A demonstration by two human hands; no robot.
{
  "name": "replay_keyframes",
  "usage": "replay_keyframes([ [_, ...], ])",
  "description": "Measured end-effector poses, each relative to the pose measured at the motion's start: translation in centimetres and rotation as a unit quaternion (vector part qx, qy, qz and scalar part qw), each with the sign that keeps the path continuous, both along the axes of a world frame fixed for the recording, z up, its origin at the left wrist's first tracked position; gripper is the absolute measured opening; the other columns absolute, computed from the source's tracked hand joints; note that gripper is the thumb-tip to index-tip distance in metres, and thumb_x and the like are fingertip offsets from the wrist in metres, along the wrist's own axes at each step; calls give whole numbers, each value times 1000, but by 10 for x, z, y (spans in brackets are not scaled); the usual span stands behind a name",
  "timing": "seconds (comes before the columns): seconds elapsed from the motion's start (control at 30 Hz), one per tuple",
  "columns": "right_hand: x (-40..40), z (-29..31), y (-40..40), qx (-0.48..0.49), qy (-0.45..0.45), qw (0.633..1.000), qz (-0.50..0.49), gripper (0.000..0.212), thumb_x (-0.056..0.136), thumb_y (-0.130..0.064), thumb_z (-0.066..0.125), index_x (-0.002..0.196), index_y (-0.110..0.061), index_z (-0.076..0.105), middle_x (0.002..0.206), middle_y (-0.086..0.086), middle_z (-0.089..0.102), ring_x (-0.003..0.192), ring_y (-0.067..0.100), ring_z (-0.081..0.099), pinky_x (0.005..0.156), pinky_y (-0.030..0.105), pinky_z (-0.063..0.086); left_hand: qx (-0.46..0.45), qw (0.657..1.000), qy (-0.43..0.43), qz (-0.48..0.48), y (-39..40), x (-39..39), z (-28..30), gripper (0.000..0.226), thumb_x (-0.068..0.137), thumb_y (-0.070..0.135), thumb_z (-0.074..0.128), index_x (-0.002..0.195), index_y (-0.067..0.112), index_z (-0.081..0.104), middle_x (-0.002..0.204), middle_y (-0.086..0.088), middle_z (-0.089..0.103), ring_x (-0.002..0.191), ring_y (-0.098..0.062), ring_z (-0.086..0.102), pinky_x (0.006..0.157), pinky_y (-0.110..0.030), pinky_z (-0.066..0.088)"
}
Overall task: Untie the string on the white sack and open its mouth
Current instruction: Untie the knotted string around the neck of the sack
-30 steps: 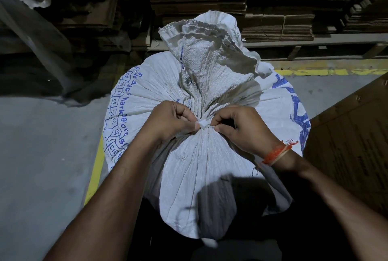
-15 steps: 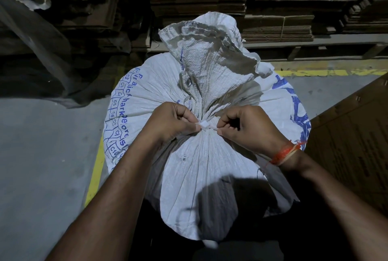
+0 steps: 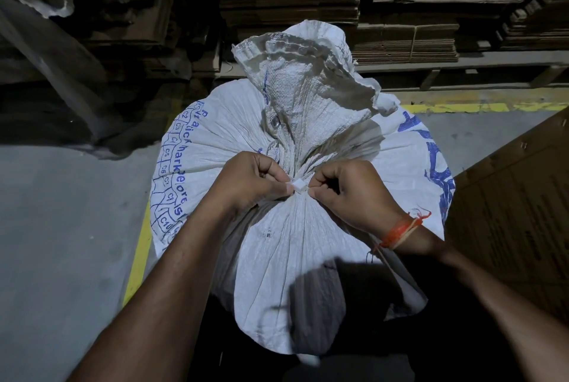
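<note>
A full white woven sack (image 3: 286,252) with blue print stands upright in front of me. Its neck is gathered tight and its crumpled mouth (image 3: 304,74) flares up behind the tie. A white string (image 3: 298,185) wraps the neck, knotted at the front. My left hand (image 3: 249,178) pinches the string from the left of the knot. From the right, my right hand (image 3: 348,191) pinches the same knot with thumb and forefinger; an orange thread band circles that wrist.
Stacks of flattened cardboard (image 3: 400,12) fill the shelves behind the sack. A large cardboard sheet (image 3: 517,212) leans at the right. Yellow floor lines (image 3: 138,258) run along the grey concrete at left and back right. Clear plastic wrap (image 3: 46,52) hangs at far left.
Both hands have stayed at the knot. The right hand shifted slightly right and its fingers worked at the string; the knot still looks tied.
</note>
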State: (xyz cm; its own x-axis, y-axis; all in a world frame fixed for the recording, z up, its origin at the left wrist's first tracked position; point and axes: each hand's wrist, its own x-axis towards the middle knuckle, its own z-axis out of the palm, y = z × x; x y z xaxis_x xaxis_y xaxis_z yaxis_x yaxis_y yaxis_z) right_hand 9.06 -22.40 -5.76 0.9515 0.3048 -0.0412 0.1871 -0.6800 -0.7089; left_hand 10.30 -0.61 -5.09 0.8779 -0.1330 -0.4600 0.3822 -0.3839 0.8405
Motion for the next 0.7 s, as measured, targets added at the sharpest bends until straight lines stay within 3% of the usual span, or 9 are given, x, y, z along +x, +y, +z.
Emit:
replay_keyframes([
  [0.13, 0, 3, 2, 13, 16, 1000, -5, 11, 84, -19, 78, 74, -18, 74, 68, -3, 72, 63, 10, 65, 58, 16, 42, -7, 1000, 6, 7, 0, 0, 0, 11, 76, 2, 89, 79, 7, 80, 60, -3, 74, 53, -7, 64, 58, -17, 50],
  [0.23, 2, 11, -6, 12, 36, 999, 9, 9, 81, -16, 79, 73, -15, 76, 62, -5, 69, 55, 2, 58, 55, 11, 41, -13, 1000, 8, 5, 0, 0, -2, 11, 76, 2, 89, 79, 7, 80, 63, -5, 75, 56, -9, 66, 60, -18, 51],
  [0.5, 0, 11, -6, -9, 16, 1000, 12, 13, 81, -11, 74, 69, -14, 75, 50, -11, 58, 56, 2, 57, 53, 11, 40, -11, 1000, 1, 5, 1, 1, -3, 11, 76, 4, 90, 79, 7, 80, 63, -5, 75, 56, -9, 65, 58, -18, 50],
  [0.7, 1, 0, 1, 1, 9, 1000, 2, 18, 84, -14, 73, 67, -18, 69, 60, -5, 66, 57, 10, 61, 55, 20, 44, -10, 1000, 1, 2, 0, 1, -5, 11, 76, 3, 90, 77, 10, 81, 66, -8, 76, 59, -12, 66, 62, -21, 51],
])
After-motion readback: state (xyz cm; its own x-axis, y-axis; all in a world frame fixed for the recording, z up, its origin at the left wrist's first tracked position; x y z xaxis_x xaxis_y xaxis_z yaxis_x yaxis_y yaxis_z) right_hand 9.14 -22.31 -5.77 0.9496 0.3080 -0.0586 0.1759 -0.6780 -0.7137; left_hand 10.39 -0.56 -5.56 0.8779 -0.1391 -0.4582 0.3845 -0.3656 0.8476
